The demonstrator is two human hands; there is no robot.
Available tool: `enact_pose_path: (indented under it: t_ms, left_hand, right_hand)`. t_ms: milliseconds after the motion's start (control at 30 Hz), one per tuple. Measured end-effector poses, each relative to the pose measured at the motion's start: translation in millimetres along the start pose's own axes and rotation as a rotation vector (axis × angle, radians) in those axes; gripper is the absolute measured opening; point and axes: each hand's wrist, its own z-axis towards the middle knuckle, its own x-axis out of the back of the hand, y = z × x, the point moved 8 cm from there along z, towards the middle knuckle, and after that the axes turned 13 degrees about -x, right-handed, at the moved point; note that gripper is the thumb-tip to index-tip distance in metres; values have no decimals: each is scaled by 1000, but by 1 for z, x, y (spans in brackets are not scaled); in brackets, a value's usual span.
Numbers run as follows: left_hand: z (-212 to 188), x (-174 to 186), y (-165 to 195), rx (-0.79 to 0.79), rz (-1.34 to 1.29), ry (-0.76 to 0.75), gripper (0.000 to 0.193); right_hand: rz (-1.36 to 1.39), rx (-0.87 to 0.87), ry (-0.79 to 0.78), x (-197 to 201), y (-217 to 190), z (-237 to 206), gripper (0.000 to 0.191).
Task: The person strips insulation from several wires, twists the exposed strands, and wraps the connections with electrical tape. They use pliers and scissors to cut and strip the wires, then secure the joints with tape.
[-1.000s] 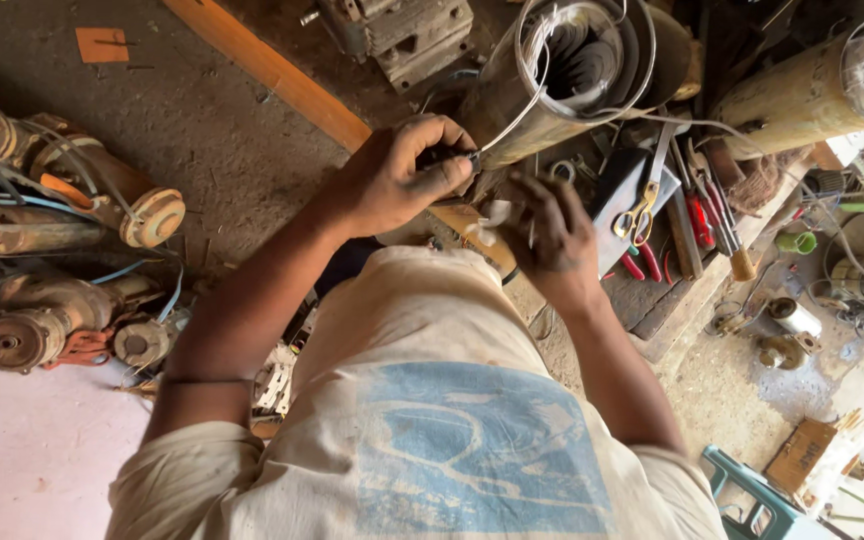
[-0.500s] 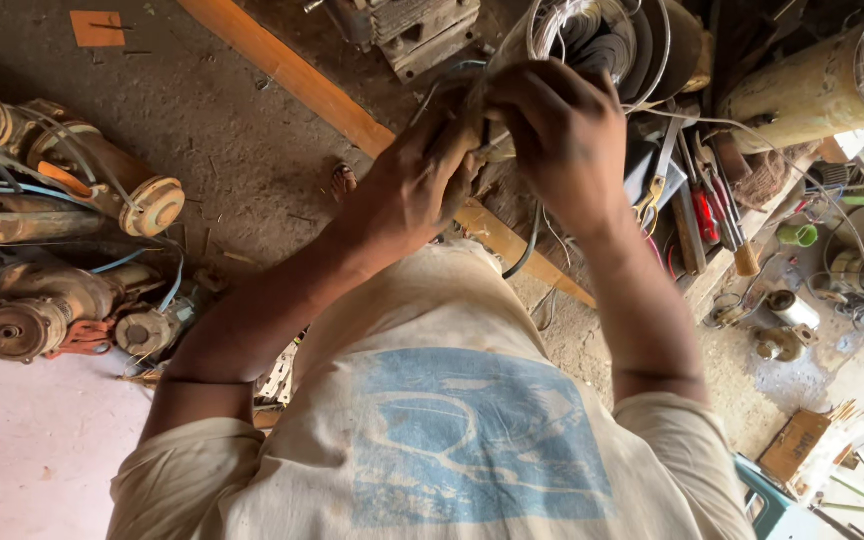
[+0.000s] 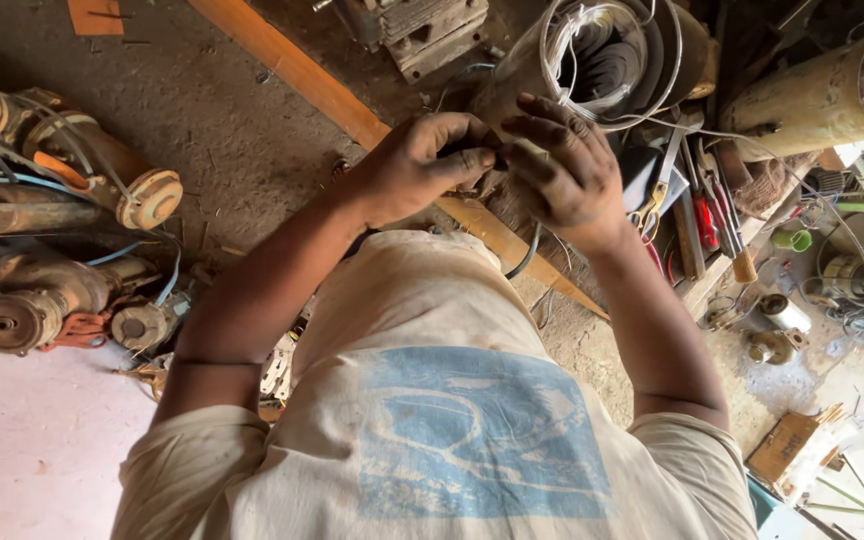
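Two hands met at twelve o'clock: the left hand (image 3: 422, 165) pinched a small dark part (image 3: 474, 155), the right hand (image 3: 567, 170) curled loosely beside it. Three rusty pump motors (image 3: 42, 300) lay at nine o'clock.

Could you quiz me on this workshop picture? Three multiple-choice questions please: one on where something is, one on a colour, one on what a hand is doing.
1. Where does the long orange wooden plank lie?
A. On the dirt floor, slanting beneath the hands
B. Leaning upright on a wall
C. Across the person's lap

2. What colour is the printed patch on the person's pale cloth shirt?
A. Red
B. Blue
C. Green

3. What is the left hand doing?
A. Lying flat on the floor
B. Hanging open at the side
C. Pinching a small dark object close to the right hand

Answers: 1 A, the plank runs diagonally over the ground; 2 B, the print is light blue; 3 C, thumb and fingers close on the dark piece.
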Motion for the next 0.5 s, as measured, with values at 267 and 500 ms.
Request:
enact_pose_path:
  t_ms: [267,500]
  left_hand:
    - [-7,-16,50,-430,925,94,21]
    - [-6,-39,57,-522,1267,73,30]
  right_hand:
    - [139,-265,16,0,13,17,12]
    - [-50,-323,-240,-7,18,34,10]
